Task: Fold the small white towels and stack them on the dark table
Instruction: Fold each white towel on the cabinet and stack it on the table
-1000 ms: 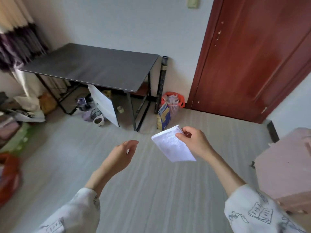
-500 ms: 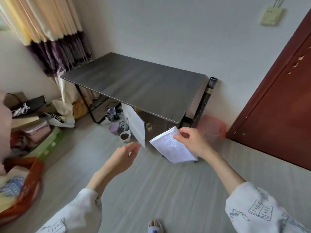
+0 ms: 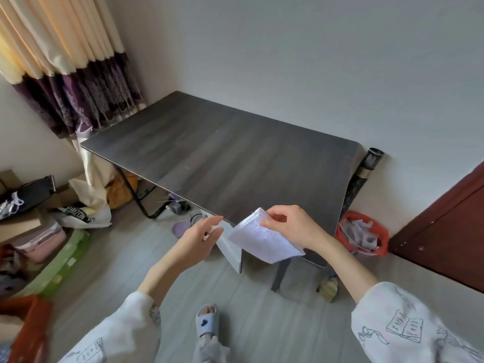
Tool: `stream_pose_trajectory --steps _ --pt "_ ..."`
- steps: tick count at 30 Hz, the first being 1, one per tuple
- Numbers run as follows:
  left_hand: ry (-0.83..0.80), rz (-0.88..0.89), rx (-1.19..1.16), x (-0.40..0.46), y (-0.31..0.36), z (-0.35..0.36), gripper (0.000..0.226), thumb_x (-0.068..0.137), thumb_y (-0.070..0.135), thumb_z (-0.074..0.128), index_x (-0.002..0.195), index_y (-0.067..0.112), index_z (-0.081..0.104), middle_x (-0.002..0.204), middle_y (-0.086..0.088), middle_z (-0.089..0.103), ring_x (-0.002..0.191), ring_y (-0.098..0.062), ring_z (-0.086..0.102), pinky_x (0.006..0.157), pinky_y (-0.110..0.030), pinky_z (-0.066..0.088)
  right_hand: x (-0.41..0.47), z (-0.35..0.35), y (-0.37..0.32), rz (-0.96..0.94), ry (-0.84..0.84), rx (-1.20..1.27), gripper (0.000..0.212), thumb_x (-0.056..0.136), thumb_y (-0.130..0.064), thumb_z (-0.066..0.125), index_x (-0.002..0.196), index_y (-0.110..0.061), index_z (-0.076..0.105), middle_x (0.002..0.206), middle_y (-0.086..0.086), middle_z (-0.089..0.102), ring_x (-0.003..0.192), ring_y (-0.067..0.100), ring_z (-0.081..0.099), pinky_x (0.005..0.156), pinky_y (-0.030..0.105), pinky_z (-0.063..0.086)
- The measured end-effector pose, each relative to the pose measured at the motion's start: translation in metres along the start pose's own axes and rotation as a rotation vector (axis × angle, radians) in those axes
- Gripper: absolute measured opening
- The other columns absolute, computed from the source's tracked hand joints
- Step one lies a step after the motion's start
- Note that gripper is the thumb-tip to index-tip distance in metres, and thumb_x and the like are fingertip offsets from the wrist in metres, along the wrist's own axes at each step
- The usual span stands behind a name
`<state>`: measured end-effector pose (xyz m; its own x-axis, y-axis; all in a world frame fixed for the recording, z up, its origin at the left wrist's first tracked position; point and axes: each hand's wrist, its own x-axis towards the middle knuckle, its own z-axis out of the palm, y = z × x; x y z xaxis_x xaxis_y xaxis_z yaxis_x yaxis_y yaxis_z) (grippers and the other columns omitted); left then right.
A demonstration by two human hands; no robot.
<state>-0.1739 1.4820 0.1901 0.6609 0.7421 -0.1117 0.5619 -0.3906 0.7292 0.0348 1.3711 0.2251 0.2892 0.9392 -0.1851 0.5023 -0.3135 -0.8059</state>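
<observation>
A small white towel [image 3: 262, 239], folded into a flat rectangle, hangs in the air in front of the near edge of the dark table [image 3: 225, 153]. My right hand [image 3: 290, 226] pinches its upper right corner between thumb and fingers. My left hand [image 3: 199, 239] is just left of the towel, fingers straight and relaxed, holding nothing and not touching the cloth. The dark tabletop is bare; no other towel shows on it.
A white panel [image 3: 230, 250] leans under the table's near edge. A red basket [image 3: 361, 234] and a dark tube [image 3: 364, 174] stand at the table's right end. Boxes, bags and a green tray [image 3: 60, 263] crowd the floor at left. A red door [image 3: 445, 226] is right.
I have walked closer to the table, which now fills the middle of the view. My right hand still holds the folded towel, now at the table's near edge; my left hand stays beside it.
</observation>
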Motion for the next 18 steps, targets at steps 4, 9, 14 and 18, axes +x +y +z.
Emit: stream_pose_trajectory --steps 4,9,14,18 --pt "-0.164 0.076 -0.051 0.097 -0.009 -0.031 0.045 0.091 0.034 0.053 0.133 0.026 0.043 0.125 0.012 0.051 0.112 -0.003 0.049 0.088 -0.015 0.036 0.083 -0.002 -0.013 0.010 -0.020 -0.001 0.010 0.086 -0.030 0.063 0.084 -0.023 0.068 0.081 -0.005 0.066 0.070 0.004 0.054 0.069 0.021 0.041" --pt "-0.330 0.150 -0.088 0.193 -0.008 -0.053 0.032 0.088 0.033 0.059 0.119 0.030 0.056 0.108 0.014 0.064 0.100 0.000 0.058 0.082 -0.010 0.045 0.164 -0.011 -0.017 0.080 0.022 0.037 0.014 0.087 -0.032 0.061 0.077 -0.023 0.066 0.071 -0.006 0.059 0.062 0.004 0.046 0.064 0.022 0.037" --pt "-0.344 0.136 -0.103 0.264 -0.011 -0.042 0.007 0.089 0.035 0.056 0.092 0.037 0.062 0.083 0.017 0.064 0.081 0.003 0.058 0.071 -0.013 0.041 0.221 -0.024 0.004 0.197 0.059 0.096 0.020 0.087 -0.034 0.060 0.075 -0.019 0.063 0.071 0.001 0.059 0.063 0.006 0.049 0.063 0.024 0.038" --pt "-0.392 0.087 -0.243 0.316 -0.019 -0.029 0.015 0.093 0.025 0.052 0.096 0.022 0.066 0.086 0.010 0.067 0.079 -0.001 0.059 0.072 -0.014 0.044 0.265 -0.036 0.029 0.307 -0.015 0.231 0.028 0.090 -0.035 0.058 0.065 -0.024 0.055 0.059 -0.013 0.052 0.052 -0.002 0.047 0.055 0.014 0.033"
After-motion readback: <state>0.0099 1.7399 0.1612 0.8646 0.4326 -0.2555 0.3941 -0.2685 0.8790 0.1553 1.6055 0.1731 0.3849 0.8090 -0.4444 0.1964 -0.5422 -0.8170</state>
